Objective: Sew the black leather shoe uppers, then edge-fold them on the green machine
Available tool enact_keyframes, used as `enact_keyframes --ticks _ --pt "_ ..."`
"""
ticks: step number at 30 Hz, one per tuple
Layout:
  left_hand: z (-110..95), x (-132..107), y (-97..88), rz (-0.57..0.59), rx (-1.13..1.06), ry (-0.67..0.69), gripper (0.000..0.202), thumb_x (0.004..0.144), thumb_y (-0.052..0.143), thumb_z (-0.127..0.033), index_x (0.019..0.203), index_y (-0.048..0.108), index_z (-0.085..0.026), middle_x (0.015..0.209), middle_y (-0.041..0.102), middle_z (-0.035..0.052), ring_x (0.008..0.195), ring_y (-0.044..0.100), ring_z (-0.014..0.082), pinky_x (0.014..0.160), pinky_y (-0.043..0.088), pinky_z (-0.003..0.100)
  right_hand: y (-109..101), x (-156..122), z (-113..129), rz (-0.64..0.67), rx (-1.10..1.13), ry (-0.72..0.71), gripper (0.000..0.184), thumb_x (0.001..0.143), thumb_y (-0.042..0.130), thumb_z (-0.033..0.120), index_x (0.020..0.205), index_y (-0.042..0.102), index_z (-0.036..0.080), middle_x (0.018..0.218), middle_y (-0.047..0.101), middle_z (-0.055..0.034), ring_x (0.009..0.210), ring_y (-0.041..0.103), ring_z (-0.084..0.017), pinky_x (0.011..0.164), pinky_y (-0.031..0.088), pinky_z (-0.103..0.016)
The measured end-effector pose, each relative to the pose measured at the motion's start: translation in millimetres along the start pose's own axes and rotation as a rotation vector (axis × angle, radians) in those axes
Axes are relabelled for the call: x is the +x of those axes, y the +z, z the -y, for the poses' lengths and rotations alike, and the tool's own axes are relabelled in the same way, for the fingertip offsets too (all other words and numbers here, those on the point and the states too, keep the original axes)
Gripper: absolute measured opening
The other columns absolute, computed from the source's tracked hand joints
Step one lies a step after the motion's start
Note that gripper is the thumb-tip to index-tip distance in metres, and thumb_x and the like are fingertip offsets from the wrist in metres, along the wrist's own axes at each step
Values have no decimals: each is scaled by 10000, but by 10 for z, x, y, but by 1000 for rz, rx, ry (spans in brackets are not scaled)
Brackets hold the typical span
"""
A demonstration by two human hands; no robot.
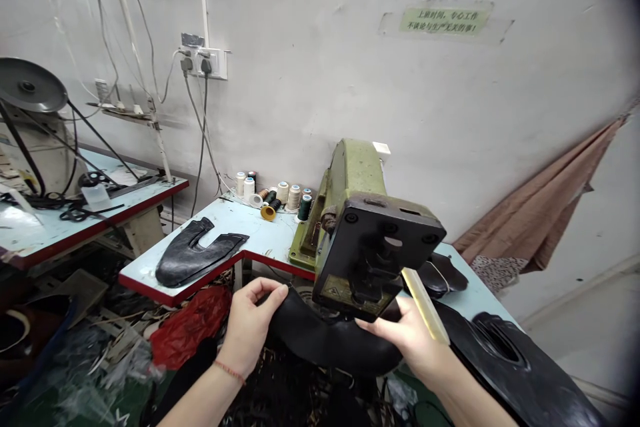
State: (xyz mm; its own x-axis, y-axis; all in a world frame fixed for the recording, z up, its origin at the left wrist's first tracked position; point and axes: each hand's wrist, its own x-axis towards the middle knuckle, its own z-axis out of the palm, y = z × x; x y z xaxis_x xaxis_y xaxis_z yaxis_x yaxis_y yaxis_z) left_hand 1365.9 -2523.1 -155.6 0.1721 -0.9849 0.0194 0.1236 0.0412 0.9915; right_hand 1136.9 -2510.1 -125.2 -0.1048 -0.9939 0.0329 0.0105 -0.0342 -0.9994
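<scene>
A curved black leather piece [335,343] lies under the black head of a green machine [357,170]. My left hand [253,320] pinches its left end between thumb and fingers. On the other side, my right hand [407,330] grips the piece near its right end, thumb on top, close beside the machine head. Part of the right hand's fingers is hidden behind the machine and the leather. A pale yellow strip [425,307] stands out from the machine just above the right wrist. The spot where the machine meets the leather is mostly hidden by the head.
Curved black leather pieces [193,253] lie on the light blue table [150,271] at left. Thread spools [283,193] stand along the wall. More black leather [505,360] is stacked at right. Another machine [35,127] occupies the far left table; a red plastic bag [193,327] lies below.
</scene>
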Motion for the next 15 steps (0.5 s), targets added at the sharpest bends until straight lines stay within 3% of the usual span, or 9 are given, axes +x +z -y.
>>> enact_keyframes --ticks 2,4,7,9,11,15 --pt "-36 84 -4 -31 -49 -17 254 626 791 -348 687 683 -126 686 667 24 667 560 134 622 438 206 17 -53 -100 119 31 77 422 608 811 360 990 735 198 946 768 -97 941 683 -323 821 539 -423" --pt "-66 152 11 -61 -110 -48 290 581 825 -326 720 680 -117 696 671 23 653 573 126 620 453 204 38 -106 -198 128 48 118 369 641 803 360 960 738 187 974 767 -92 979 674 -314 854 531 -406" --pt "-50 124 88 -120 -261 -97 496 584 831 -354 986 625 -152 773 675 20 672 615 139 624 493 232 121 -198 -364 8 86 160 351 633 808 382 893 743 155 906 778 -97 881 698 -316 778 562 -401" --pt "28 -21 184 -165 -414 -134 565 658 781 -416 1120 541 -197 814 672 13 702 636 148 630 514 250 215 -265 -482 -97 152 168 368 608 821 392 857 744 133 828 782 -99 802 709 -320 731 580 -411" --pt "145 -229 304 -136 -519 -163 525 705 740 -450 1122 533 -207 821 676 13 726 648 155 654 527 260 323 -326 -598 -188 234 185 386 573 841 387 845 747 130 787 783 -93 765 714 -325 714 593 -424" --pt "313 -541 514 29 -415 -242 486 571 848 -349 952 653 -119 812 730 81 757 676 228 717 550 321 516 -424 -802 -323 319 226 392 522 870 360 829 746 150 823 789 -74 830 713 -343 750 601 -427"
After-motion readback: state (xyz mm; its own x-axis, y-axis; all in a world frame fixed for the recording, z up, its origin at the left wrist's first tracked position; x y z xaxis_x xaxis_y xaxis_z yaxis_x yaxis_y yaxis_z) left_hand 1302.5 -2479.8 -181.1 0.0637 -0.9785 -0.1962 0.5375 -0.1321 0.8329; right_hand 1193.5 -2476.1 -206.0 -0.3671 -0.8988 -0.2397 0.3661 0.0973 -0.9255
